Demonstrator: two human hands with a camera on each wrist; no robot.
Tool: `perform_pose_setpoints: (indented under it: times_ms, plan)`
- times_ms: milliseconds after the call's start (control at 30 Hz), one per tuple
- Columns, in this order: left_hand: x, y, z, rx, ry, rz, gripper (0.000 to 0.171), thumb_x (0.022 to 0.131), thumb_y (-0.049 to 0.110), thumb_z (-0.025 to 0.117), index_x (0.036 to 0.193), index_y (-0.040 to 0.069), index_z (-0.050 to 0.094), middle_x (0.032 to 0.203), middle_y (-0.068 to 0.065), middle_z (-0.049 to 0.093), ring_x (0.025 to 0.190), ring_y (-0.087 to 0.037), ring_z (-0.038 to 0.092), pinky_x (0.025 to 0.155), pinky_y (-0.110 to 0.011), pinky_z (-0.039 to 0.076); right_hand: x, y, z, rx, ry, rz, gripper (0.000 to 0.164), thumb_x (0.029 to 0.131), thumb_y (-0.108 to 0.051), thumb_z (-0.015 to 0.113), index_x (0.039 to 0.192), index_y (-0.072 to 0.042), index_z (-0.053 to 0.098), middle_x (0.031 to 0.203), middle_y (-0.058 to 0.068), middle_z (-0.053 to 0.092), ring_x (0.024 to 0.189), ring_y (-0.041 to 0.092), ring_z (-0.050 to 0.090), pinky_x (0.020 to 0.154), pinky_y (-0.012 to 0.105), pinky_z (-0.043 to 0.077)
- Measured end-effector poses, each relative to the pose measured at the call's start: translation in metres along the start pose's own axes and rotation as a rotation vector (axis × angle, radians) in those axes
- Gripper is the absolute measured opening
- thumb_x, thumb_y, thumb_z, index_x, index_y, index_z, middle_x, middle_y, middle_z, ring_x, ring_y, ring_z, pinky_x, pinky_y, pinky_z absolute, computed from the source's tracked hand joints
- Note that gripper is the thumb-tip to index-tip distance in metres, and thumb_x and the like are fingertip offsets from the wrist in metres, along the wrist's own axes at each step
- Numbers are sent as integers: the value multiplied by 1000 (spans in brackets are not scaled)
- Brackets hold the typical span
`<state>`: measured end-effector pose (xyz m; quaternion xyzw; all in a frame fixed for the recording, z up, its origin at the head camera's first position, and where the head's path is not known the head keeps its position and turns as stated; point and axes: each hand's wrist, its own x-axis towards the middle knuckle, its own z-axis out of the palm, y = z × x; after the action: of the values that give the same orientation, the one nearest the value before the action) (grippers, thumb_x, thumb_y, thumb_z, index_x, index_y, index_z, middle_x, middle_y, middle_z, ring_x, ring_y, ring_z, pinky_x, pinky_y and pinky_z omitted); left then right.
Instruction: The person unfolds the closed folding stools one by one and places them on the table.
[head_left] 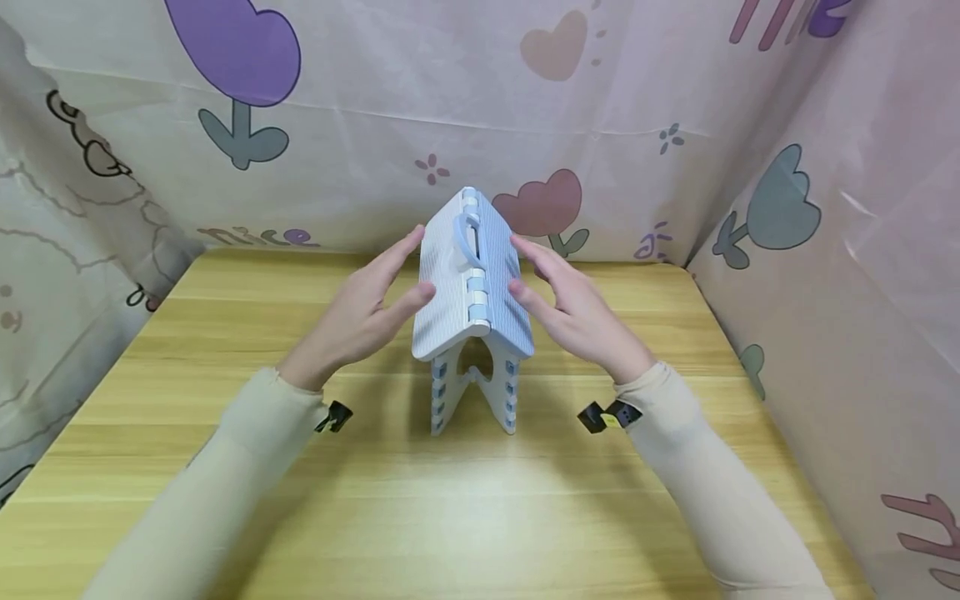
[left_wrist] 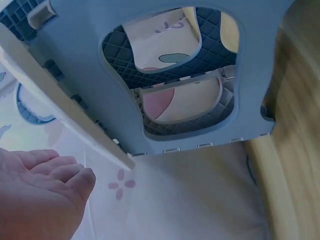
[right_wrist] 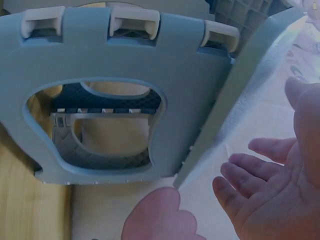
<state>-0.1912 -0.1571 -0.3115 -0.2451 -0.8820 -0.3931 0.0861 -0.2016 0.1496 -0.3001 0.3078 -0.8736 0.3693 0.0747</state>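
Note:
A white and pale-blue folding stool (head_left: pixel 441 312) stands half folded, its two top panels sloping down like a roof. A blue carrying handle (head_left: pixel 462 242) sticks up along the ridge. Beside the left panel is my left hand (head_left: pixel 360 312), fingers extended, the fingertips right at the panel's edge. My right hand (head_left: pixel 576 315) mirrors it at the right panel. From below, the left wrist view shows a leg panel (left_wrist: pixel 82 55) with a large cutout and the left palm (left_wrist: pixel 42 192) facing up. In the right wrist view, the right palm (right_wrist: pixel 277 185) lies close to the sloping top panel (right_wrist: pixel 240 95).
The stool stands on a wood-grain table (head_left: pixel 465 517). Patterned cloth (head_left: pixel 480 100) hangs behind the table and along both sides. Small black devices (head_left: pixel 337 417) sit at both wrists.

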Motion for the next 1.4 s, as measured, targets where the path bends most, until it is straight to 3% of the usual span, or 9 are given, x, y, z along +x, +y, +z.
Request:
perform_pose_setpoints:
  times_ms: [167, 367, 767, 967, 1400]
  plan:
    - [14, 0, 5, -2, -62, -13, 98, 97, 75, 59, 173, 28, 20, 179, 10, 21, 166, -25, 27, 131, -62, 28, 12, -1, 8, 1, -32, 24, 92, 103, -81, 33, 172, -20, 25, 179, 0, 25, 165, 22, 28, 134, 51, 28]
    - [22, -4, 8, -6, -116, -4, 110, 89, 84, 62, 173, 28, 20, 179, 3, 24, 162, -29, 35, 129, -59, 34, 17, 1, 13, 3, -79, 39, 92, 102, -82, 31, 173, -24, 20, 181, 3, 17, 168, 24, 19, 136, 51, 21]
    - [26, 1, 2, 41, -142, 21, 100, 94, 64, 72, 172, 22, 26, 179, 1, 25, 160, -28, 39, 129, -55, 36, 16, -1, 5, 10, -130, 57, 96, 98, -85, 30, 172, -25, 19, 181, -4, 13, 168, 20, 17, 136, 47, 21]
    - [25, 1, 0, 69, -149, 32, 101, 94, 67, 71, 171, 20, 27, 178, -1, 26, 160, -30, 39, 129, -54, 36, 18, -3, 4, 7, -161, 54, 100, 97, -86, 29, 173, -21, 19, 181, -2, 13, 168, 24, 16, 137, 46, 18]
    - [24, 4, -3, 97, -174, 22, 98, 96, 54, 76, 171, 17, 27, 179, -3, 25, 161, -29, 37, 130, -54, 35, 18, -2, 3, -4, -190, 45, 91, 104, -77, 32, 173, -20, 18, 181, 0, 12, 168, 20, 14, 137, 45, 18]
